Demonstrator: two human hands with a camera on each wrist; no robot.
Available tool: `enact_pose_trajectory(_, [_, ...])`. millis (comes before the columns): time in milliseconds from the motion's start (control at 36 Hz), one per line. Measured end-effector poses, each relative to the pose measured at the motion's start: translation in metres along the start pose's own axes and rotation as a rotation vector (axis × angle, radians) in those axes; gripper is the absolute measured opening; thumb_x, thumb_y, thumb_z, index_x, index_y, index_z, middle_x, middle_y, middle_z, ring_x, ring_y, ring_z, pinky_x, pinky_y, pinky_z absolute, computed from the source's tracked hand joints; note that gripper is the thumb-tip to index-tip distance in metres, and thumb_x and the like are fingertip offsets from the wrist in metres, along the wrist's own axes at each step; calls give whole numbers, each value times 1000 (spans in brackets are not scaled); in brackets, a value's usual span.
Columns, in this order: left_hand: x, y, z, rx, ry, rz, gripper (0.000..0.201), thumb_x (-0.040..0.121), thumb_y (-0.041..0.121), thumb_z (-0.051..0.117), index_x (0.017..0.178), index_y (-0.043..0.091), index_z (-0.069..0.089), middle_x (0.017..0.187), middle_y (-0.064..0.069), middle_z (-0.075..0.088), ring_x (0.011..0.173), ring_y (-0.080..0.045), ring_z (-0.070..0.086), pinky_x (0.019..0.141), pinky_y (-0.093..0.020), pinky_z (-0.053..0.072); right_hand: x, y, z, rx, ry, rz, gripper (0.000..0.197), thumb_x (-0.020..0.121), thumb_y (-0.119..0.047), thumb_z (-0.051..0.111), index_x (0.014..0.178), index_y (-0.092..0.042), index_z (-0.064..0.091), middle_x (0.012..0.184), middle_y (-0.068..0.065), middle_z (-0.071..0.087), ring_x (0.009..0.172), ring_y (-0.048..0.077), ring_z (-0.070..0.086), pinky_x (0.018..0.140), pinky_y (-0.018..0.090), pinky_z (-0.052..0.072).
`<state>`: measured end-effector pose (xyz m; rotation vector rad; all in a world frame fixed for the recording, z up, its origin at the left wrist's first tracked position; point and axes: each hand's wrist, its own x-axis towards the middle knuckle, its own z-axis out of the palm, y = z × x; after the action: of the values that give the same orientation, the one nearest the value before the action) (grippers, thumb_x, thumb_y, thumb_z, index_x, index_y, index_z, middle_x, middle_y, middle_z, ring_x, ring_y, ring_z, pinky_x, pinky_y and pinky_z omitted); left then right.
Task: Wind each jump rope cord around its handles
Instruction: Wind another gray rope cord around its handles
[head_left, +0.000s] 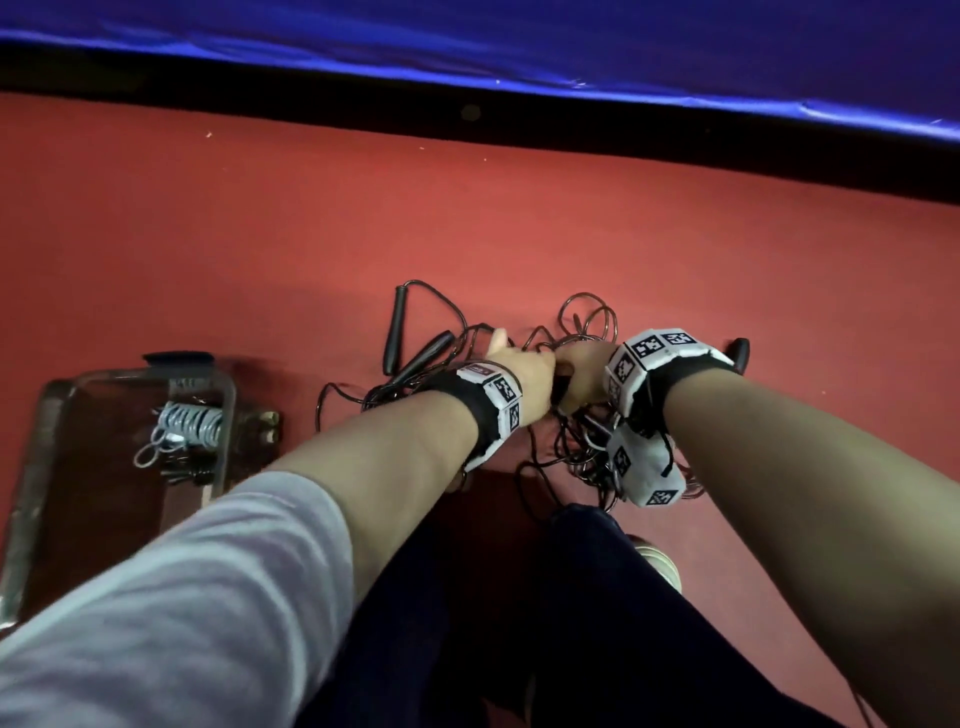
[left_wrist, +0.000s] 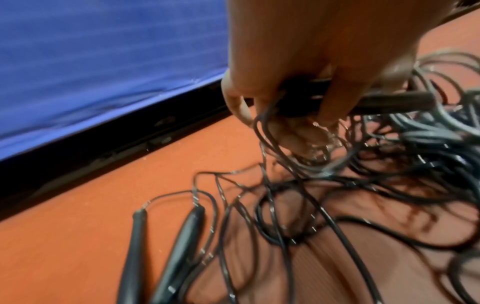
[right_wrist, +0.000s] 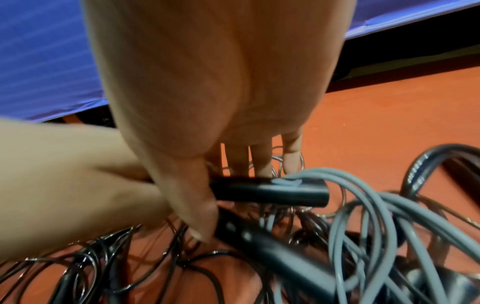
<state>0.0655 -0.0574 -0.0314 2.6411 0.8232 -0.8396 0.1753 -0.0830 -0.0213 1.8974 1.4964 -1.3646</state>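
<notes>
Head view: both hands meet at the centre of a loose heap of jump rope cords (head_left: 571, 441) on the red floor (head_left: 260, 234), a blue mat (head_left: 467, 31) along 12 o'clock.
Left hand (head_left: 524, 371): fingers curled round a black handle (left_wrist: 389, 100), and thin black cord (left_wrist: 265, 144) hangs off those fingers in loops.
Right hand (head_left: 582, 364): thumb and fingers clamp a pair of black handles (right_wrist: 270, 191), with grey cord (right_wrist: 363, 205) looping off their ends toward 4 o'clock.
Spare handles: two black handles (head_left: 395, 327) lie at 10 o'clock of the hands, and another (head_left: 740, 353) pokes out at 3 o'clock.
Tray (head_left: 47, 415): at 9 o'clock, holding one wound grey rope (head_left: 192, 423).
Stage: my read is sorting one rope out of the heap, winding barely begun.
Risk one: black and grey cords cross everywhere, so pulling hard could tighten a knot.
Risk two: a loop from a neighbouring rope could get wound in by mistake.
Risk three: the loops on the left fingers may slide off and the wrap spring loose.
</notes>
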Motion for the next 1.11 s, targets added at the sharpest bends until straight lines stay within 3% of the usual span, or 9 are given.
enact_pose_trajectory(139, [-33, -23, -54, -43, 110, -5, 14, 90, 11, 41, 103, 14, 42, 91, -4, 56, 103, -26, 56, 112, -47, 14, -31, -25, -30, 46, 176, 26, 31, 68, -32, 75, 91, -12, 68, 92, 9, 71, 85, 26, 66, 80, 36, 56])
enact_pose_trajectory(278, [-71, -37, -102, -81, 160, -97, 29, 89, 12, 45, 119, 10, 43, 91, -2, 50, 108, -27, 54, 113, -48, 13, -77, -64, -60, 73, 364, -29, 41, 75, -25, 76, 110, -8, 63, 100, 10, 67, 89, 26, 61, 78, 32, 49])
enact_pose_trajectory(472, [-137, -43, -147, -203, 330, -145, 17, 91, 14, 40, 103, 20, 51, 95, 0, 61, 98, -25, 56, 106, -42, 21, -140, -102, -57, -155, 696, -51, 40, 82, -18, 60, 121, -14, 50, 113, 11, 62, 102, 32, 60, 80, 35, 47])
enact_pose_trajectory(639, [-190, -40, -165, -435, 585, -263, 22, 78, 21, 60, 58, 20, 51, 64, 7, 51, 92, -23, 57, 85, -36, 25, -190, -127, -50, -176, 878, -121, 31, 79, -15, 58, 103, -16, 39, 109, 11, 57, 99, 36, 59, 71, 35, 41])
enact_pose_trajectory(778, [-230, -34, -166, -648, 782, -282, 17, 69, 11, 68, 74, 25, 60, 76, 9, 54, 103, -17, 43, 84, -32, 24, -220, -146, -35, -149, 982, -153, 28, 80, -16, 57, 100, -15, 37, 110, 11, 58, 97, 37, 60, 70, 34, 36])
enact_pose_trajectory(861, [-248, -33, -163, -729, 933, -271, 37, 70, 18, 69, 104, 31, 62, 101, 9, 52, 114, -20, 39, 90, -32, 24, -233, -156, -30, 28, 1037, -137, 25, 82, -16, 55, 105, -13, 45, 101, 10, 58, 90, 35, 56, 71, 32, 37])
enact_pose_trajectory(972, [-262, -32, -159, -905, 1188, -329, 54, 74, 15, 67, 125, 21, 50, 128, 1, 40, 124, -22, 37, 99, -33, 26, -241, -166, -28, 398, 1062, -150, 7, 81, -13, 49, 83, -16, 43, 78, 2, 51, 74, 30, 47, 68, 31, 35])
enact_pose_trajectory(1028, [-264, -29, -157, -1015, 1239, -282, 40, 76, 18, 65, 114, 17, 55, 120, 2, 42, 116, -22, 45, 101, -36, 33, -243, -169, -27, 535, 1034, -191, 15, 82, -9, 45, 72, -18, 40, 70, -1, 47, 65, 24, 46, 64, 31, 35])
enact_pose_trajectory(1111, [-270, -24, -165, -1178, 1071, -221, 17, 87, 28, 55, 81, 14, 63, 92, -2, 66, 87, -18, 61, 85, -35, 47, -246, -169, -28, 655, 1036, -214, 20, 81, -6, 42, 65, -18, 37, 66, 0, 46, 60, 23, 46, 63, 34, 44])
